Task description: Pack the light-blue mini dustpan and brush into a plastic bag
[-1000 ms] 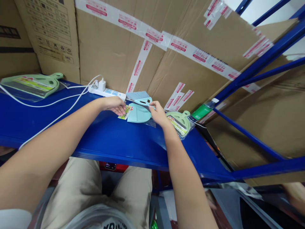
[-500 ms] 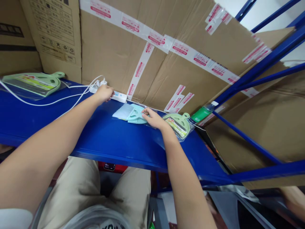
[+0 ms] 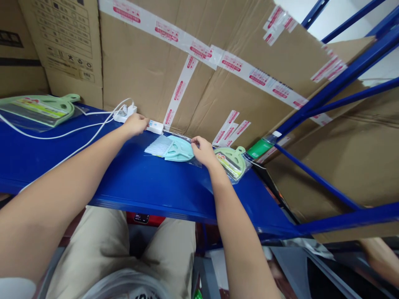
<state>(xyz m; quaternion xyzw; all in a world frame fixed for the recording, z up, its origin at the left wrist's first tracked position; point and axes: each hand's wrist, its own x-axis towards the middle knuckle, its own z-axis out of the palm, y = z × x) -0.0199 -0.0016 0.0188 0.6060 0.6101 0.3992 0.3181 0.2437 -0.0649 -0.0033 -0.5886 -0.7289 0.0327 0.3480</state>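
Note:
My left hand [image 3: 136, 124] rests over the white power strip [image 3: 155, 127] against the cardboard at the shelf's back, its fingers closed on it. White plugs [image 3: 132, 109] stand in the strip's left end. Just right of the strip lies a light-blue dustpan [image 3: 182, 149] with a pale-bristled brush [image 3: 160, 146] on top, flat on the blue shelf. My right hand [image 3: 203, 150] is at the dustpan's right end, fingers curled together near the back edge. What the fingertips hold, if anything, is hidden.
Wrapped green dustpan sets lie at left [image 3: 39, 109] and right [image 3: 232, 162] on the blue shelf [image 3: 156, 187]. A green-labelled bottle [image 3: 263, 146] leans at the right. White cables [image 3: 65, 132] loop at left. Large cardboard [image 3: 140, 62] stands behind; blue bars [image 3: 318, 176] frame the right.
My right hand has shifted off the top of the blue dustpan to its right back edge, with the fingers drawn in. My left hand stays on the power strip. The view has shifted slightly.

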